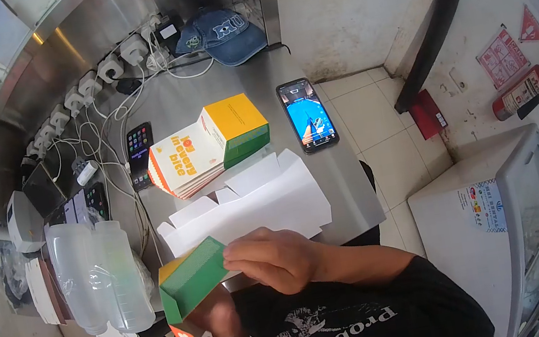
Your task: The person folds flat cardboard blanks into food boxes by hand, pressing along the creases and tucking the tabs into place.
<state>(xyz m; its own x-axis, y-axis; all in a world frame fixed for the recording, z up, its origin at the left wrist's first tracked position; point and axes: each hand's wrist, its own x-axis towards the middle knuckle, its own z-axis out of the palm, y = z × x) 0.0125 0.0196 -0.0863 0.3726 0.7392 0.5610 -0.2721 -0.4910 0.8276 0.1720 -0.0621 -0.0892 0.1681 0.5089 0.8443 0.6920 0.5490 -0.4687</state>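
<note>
A small green, yellow and orange cardboard box [195, 276], partly folded, is held up in front of my shirt at the table's near edge. My left hand [219, 317] grips it from below, partly hidden by the box and blurred. My right hand [273, 259] pinches the upper right corner of its green panel, fingers bent together. Just beyond them lies a flat white cardboard blank [254, 203] with cut flaps. Behind that sits a stack of printed cartons [190, 154], showing white, yellow and green faces.
A lit phone [307, 114] lies near the table's right edge, and another phone [139, 154] left of the cartons. Plugs and cables [87, 88] run along the back wall. A blue cap [224, 34] sits at the back; clear plastic bottles [117, 277] stand left; a white freezer [461, 223] is right.
</note>
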